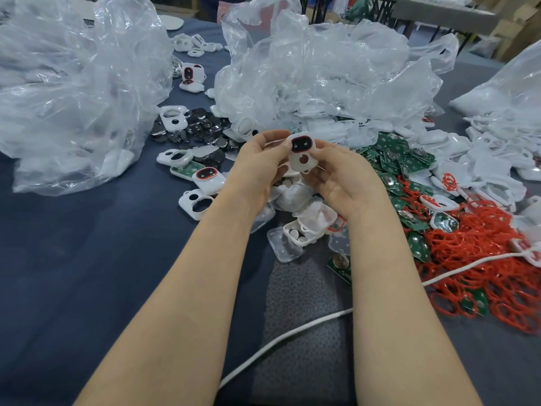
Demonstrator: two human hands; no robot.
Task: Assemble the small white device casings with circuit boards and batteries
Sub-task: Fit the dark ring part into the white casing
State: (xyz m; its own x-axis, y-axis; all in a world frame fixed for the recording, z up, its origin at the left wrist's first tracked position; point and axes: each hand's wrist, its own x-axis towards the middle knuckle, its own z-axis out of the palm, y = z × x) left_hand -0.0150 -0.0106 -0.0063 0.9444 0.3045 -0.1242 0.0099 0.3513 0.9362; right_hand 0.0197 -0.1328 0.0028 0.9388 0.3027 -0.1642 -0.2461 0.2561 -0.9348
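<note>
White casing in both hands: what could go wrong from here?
Both the left hand and right hand pinch the white casing by fingertips above the pile of loose parts; a slip could lose it among look-alikes. Uneven pressing might unseat its red ring. The white cable by the right forearm could snag.

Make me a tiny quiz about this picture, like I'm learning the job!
1. True or false: the left hand and the right hand both hold the white casing.
2. Which colour are the circuit boards heaped beyond the right hand? A blue, B green, C yellow.
3. Fill in: the loose rings piled to the right of the right arm are ____.
Key: 1 true; 2 B; 3 red.
</note>
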